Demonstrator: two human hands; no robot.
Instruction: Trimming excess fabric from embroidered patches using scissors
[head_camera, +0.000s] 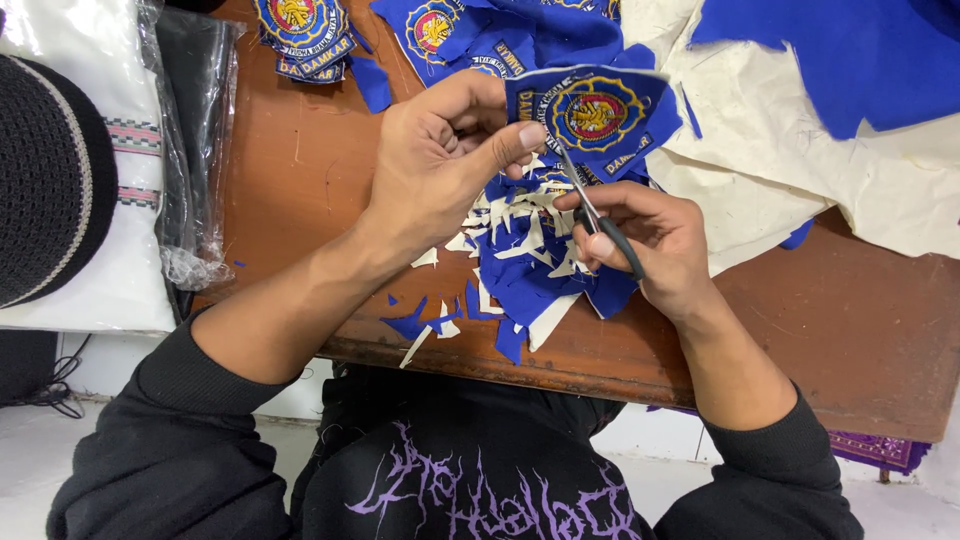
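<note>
My left hand (440, 160) pinches a blue embroidered patch (598, 115) with a round red and yellow emblem, holding it up over the wooden table (300, 170). My right hand (650, 240) grips small black-handled scissors (600, 222), whose blades reach up to the patch's lower left edge. Below both hands lies a heap of blue and white fabric scraps (515, 265) near the table's front edge.
More blue patches (300, 30) lie at the back left and back middle. Cream backing cloth with blue fabric (800, 120) covers the back right. A plastic-wrapped bundle (195, 140), white cloth and a dark knitted cap (45, 180) sit at the left.
</note>
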